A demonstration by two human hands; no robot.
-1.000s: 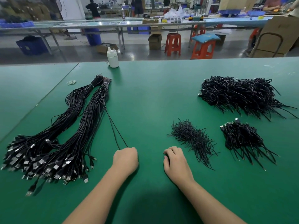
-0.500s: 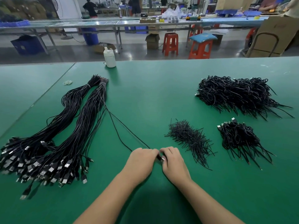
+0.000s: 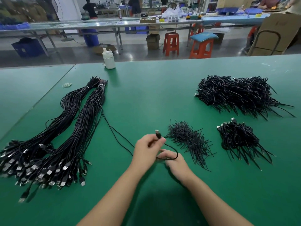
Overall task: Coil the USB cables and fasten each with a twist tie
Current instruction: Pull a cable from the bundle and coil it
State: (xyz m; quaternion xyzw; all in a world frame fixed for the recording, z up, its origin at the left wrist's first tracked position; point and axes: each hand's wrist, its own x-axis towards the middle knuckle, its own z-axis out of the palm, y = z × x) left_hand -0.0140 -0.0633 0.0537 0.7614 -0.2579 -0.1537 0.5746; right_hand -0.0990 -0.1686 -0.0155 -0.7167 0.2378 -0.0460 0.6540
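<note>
One cable [image 3: 169,148] is pinched near its plug by the left hand [image 3: 147,148], plug upward, so the first loop has a fixed start; the right hand [image 3: 175,162] is curled around the loop being formed. The slack trails left across the table [image 3: 146,95] toward the two uncoiled bundles [image 3: 65,136]. The twist ties [image 3: 187,139] are heaped just beside the hands, probably for quick reach, with finished coils [image 3: 239,141] piled further right.

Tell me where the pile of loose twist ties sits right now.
In the head view the twist ties lie on the green table right of centre, just beyond the right hand, left of the small pile of coiled cables.
</note>
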